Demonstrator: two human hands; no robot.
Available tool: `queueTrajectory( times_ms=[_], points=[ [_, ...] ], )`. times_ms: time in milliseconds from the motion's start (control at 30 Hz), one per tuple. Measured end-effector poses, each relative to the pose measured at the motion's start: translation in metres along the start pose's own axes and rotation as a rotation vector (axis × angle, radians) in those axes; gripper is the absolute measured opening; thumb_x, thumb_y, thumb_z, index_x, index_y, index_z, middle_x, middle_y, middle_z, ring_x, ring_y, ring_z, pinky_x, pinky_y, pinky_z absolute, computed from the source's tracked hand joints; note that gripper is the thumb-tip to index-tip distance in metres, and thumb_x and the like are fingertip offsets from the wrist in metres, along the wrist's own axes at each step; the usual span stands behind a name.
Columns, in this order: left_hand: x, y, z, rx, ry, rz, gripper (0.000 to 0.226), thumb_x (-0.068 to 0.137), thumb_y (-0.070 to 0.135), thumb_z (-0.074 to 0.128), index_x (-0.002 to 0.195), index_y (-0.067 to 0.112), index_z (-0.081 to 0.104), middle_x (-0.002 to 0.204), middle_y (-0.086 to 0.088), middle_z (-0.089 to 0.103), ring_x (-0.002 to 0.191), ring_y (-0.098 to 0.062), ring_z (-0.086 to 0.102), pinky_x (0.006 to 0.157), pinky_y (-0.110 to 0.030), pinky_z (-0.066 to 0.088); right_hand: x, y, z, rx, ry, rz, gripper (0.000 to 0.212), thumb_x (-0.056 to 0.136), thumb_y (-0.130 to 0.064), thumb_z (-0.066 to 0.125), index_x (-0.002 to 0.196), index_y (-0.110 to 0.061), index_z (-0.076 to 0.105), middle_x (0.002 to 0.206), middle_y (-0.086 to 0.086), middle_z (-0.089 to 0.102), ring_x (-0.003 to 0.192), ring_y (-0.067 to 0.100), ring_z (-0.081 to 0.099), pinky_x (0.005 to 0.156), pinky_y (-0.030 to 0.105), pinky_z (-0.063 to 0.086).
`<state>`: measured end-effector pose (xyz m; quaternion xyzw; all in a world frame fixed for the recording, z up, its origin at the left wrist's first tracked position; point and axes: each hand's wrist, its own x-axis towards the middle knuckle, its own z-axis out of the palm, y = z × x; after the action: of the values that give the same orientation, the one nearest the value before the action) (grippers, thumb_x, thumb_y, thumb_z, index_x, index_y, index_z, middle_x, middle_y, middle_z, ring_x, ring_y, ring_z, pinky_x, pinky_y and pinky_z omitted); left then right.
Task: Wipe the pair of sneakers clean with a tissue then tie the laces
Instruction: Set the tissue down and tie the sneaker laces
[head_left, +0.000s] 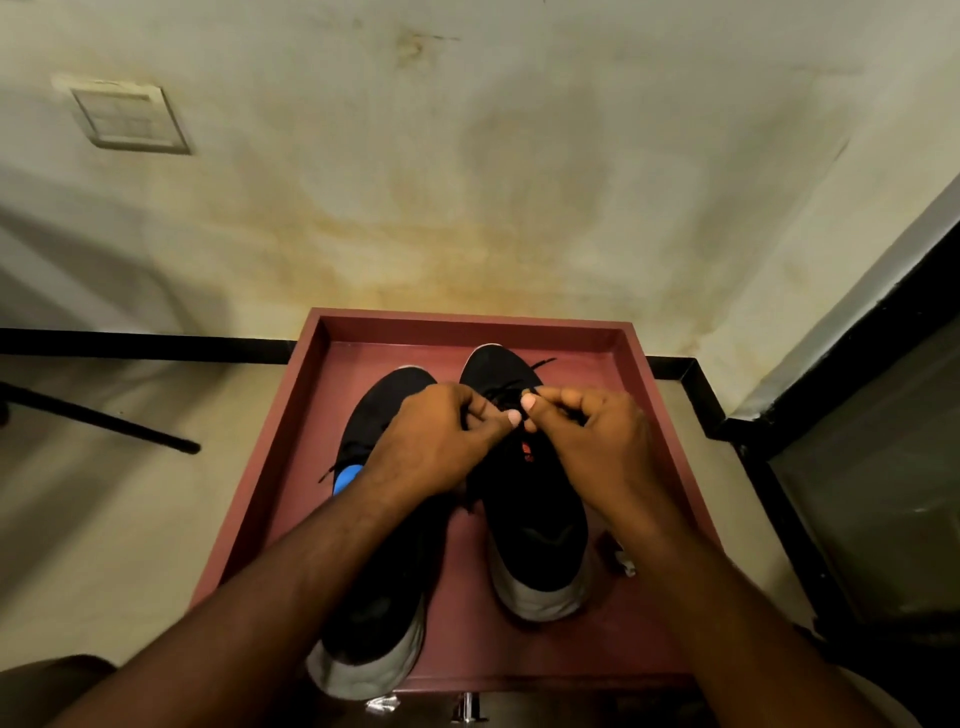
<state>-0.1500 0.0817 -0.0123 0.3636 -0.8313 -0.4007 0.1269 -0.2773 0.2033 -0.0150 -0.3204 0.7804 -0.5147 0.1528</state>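
Two black sneakers with white soles stand side by side, toes pointing away, in a dark red tray (587, 332). The left sneaker (379, 597) shows a blue tongue patch; its lace end hangs loose on its left side. Over the right sneaker (535, 525), which has a red tongue mark, both hands meet above the lacing. My left hand (441, 441) and my right hand (592, 441) each pinch a strand of the right sneaker's black laces (506, 392), thumbs almost touching. A loose lace end lies past the toe. A small pale scrap (626, 564), perhaps tissue, lies right of the right sneaker.
The tray stands on a pale floor against a stained wall with a black skirting (156, 349). A thin black rod (104, 423) lies on the floor to the left. A dark-framed glass panel (872, 493) rises at the right. A shiny metal piece (470, 709) sits below the tray's near edge.
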Motion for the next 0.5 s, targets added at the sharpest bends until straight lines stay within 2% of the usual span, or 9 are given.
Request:
queueTrajectory(
  times_ms=[100,167,267,333,400,500],
  points=[
    [0.002,-0.001,0.003,-0.079,0.010,-0.014,0.020,0.085,0.045,0.081,0.090,0.030,0.069,0.075,0.013,0.073,0.069,0.004,0.068,0.063,-0.017,0.051,0.002,0.002,0.002,0.111,-0.027,0.078,0.014,0.094,-0.033,0.076,0.100,-0.022,0.083,0.080,-0.005,0.080,0.080,0.010,0.078,0.080,0.042,0.066],
    [0.002,-0.001,0.005,-0.213,0.056,-0.025,0.020,0.086,0.030,0.081,0.100,0.028,0.068,0.079,0.010,0.075,0.076,-0.002,0.072,0.070,-0.021,0.056,0.002,0.003,0.003,0.191,-0.027,0.115,0.012,0.094,-0.031,0.075,0.094,-0.022,0.083,0.078,-0.003,0.080,0.076,0.010,0.077,0.075,0.037,0.064],
    [0.002,0.001,0.003,-0.605,0.119,-0.061,0.034,0.090,0.019,0.078,0.120,0.019,0.063,0.094,-0.003,0.077,0.089,-0.020,0.076,0.084,-0.035,0.061,0.000,0.004,0.005,0.270,0.025,0.158,0.012,0.097,-0.027,0.072,0.099,-0.019,0.081,0.076,0.000,0.079,0.064,0.005,0.068,0.066,0.027,0.056],
    [0.000,0.008,-0.003,-0.728,0.216,0.039,0.034,0.092,0.016,0.078,0.122,0.018,0.062,0.100,-0.011,0.076,0.093,-0.026,0.076,0.089,-0.039,0.061,0.000,0.005,0.006,0.292,0.045,0.173,0.015,0.097,-0.025,0.072,0.107,-0.016,0.078,0.077,0.001,0.079,0.065,0.005,0.069,0.066,0.026,0.055],
    [-0.004,0.018,-0.012,-0.722,0.317,0.219,0.031,0.093,0.014,0.077,0.120,0.013,0.063,0.099,-0.014,0.075,0.095,-0.028,0.075,0.091,-0.038,0.061,0.001,0.003,0.007,0.285,0.047,0.160,0.018,0.096,-0.025,0.074,0.110,-0.016,0.074,0.078,0.000,0.080,0.071,0.009,0.075,0.067,0.027,0.056],
    [-0.013,0.033,-0.024,-0.655,0.351,0.445,0.024,0.095,0.007,0.072,0.118,0.007,0.063,0.104,-0.009,0.076,0.103,-0.021,0.075,0.096,-0.037,0.058,-0.001,0.000,0.005,0.243,0.002,0.107,0.014,0.093,-0.027,0.077,0.102,-0.017,0.074,0.079,0.000,0.080,0.075,0.013,0.078,0.068,0.032,0.059]
  ],
)
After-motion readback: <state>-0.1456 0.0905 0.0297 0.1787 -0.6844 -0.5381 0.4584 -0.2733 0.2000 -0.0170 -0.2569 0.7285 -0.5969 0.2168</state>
